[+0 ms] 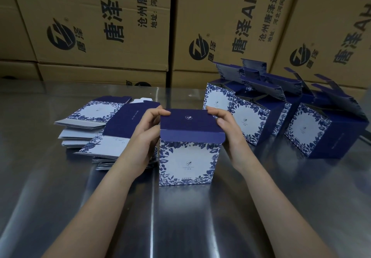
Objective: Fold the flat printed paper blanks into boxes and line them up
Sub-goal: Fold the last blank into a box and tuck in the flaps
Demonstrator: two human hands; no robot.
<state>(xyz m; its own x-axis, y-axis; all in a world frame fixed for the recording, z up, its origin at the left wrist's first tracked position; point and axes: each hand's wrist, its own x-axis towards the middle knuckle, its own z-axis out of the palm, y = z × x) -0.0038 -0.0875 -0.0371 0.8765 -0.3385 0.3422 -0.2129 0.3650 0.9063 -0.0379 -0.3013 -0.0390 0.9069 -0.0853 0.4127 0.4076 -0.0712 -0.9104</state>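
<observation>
A blue-and-white floral box [186,163] stands upright on the steel table [80,207] in front of me, its dark blue lid flap [188,120] folded over the top. My left hand [149,131] grips the box's left side, fingers curled over the lid's far left corner. On the other side, my right hand [222,122] pinches the lid's far right corner. A loose pile of flat printed blanks [96,129] lies to the left of the box. Several folded boxes [267,115] with open lids stand in a row at the right rear.
Large brown cartons [230,26] with black print are stacked as a wall along the table's far edge. A seam [152,217] runs down the steel surface under the box.
</observation>
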